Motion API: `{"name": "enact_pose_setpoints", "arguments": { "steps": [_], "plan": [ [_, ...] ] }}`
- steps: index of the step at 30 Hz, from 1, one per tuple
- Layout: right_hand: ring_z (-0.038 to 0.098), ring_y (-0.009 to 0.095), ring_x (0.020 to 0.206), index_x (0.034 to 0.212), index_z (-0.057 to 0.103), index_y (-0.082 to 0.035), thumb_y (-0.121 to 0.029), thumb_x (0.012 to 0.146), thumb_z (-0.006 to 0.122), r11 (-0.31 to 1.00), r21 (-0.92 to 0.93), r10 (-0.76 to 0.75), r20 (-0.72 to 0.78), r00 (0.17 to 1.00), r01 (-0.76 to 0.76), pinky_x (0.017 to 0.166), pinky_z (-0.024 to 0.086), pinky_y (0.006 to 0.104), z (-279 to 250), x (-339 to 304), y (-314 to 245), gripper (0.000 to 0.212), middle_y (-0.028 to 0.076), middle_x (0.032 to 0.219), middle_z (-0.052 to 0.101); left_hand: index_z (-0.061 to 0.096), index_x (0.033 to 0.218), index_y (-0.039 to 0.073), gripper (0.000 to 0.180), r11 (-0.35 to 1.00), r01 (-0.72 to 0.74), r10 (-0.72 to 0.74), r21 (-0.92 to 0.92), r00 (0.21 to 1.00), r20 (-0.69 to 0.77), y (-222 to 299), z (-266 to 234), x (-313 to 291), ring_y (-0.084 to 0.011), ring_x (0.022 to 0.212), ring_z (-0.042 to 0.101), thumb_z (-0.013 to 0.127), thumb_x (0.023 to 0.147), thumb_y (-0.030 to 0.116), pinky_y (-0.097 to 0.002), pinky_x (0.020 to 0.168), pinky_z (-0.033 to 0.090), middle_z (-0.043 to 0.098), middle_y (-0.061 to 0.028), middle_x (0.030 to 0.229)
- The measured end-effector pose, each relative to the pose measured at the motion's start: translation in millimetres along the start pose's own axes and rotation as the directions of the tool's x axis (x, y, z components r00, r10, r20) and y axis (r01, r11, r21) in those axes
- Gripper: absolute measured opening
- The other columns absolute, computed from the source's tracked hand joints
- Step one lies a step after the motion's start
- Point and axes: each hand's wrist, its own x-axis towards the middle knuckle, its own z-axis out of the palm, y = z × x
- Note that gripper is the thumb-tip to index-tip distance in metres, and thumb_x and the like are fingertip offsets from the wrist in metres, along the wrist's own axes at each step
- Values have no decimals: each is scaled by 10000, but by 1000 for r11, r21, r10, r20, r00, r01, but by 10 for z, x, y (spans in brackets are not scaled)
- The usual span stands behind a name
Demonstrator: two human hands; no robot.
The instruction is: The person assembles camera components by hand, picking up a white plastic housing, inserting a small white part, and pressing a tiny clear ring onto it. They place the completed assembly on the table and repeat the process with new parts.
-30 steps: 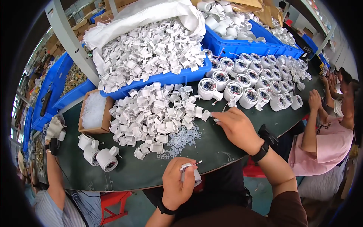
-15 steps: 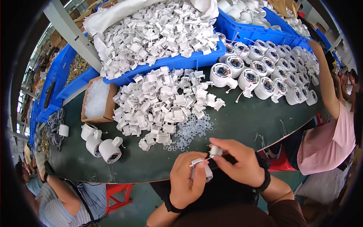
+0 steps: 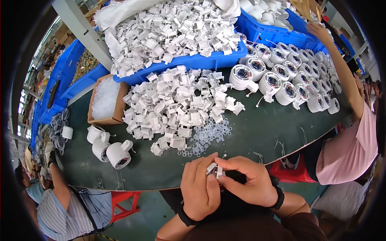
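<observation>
My left hand (image 3: 199,188) is closed around a white plastic housing, mostly hidden by the fingers. Against it, my right hand (image 3: 253,180) pinches a small white plastic bracket (image 3: 220,171) between thumb and forefinger. A tiny white connector (image 3: 224,155) sticks out just above the fingertips. Both hands are close together at the table's near edge. Just beyond them lie many small translucent rings (image 3: 207,136), beside a heap of loose white brackets (image 3: 169,104).
A blue bin (image 3: 219,60) overflows with more brackets. White round housings with circuit boards (image 3: 286,93) stand at right, and a few housings (image 3: 119,155) lie at left near a cardboard box (image 3: 118,114). A person in pink (image 3: 345,148) reaches across at right; another person (image 3: 68,209) sits at left.
The right hand has brought the small bracket down to the left hand's housing; the wire stretched between them no longer shows. The co-worker's arm at right has moved further over the bin.
</observation>
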Motion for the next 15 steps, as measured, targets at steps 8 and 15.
{"name": "enact_pose_setpoints", "arguments": {
  "steps": [8, 15],
  "plan": [
    [634, 262, 819, 1171, 694, 4, 14, 779, 791, 957, -221, -231, -174, 957, 190, 734, 508, 343, 175, -25, 81, 403, 107, 957, 694, 627, 1185, -33, 379, 999, -36, 36, 37, 999, -15, 13, 56, -9, -352, 853, 584, 488, 961, 239, -433, 780, 472, 650, -185, 1083],
    [632, 220, 886, 1240, 684, -10, 64, 831, 748, 973, -137, -208, -199, 958, 183, 819, 497, 317, 164, -87, 164, 421, 96, 997, 687, 623, 1125, -16, 353, 994, -90, 90, 58, 996, 2, -3, 48, 16, -342, 821, 586, 573, 942, 281, -429, 740, 464, 659, -164, 1048]
  ]
}}
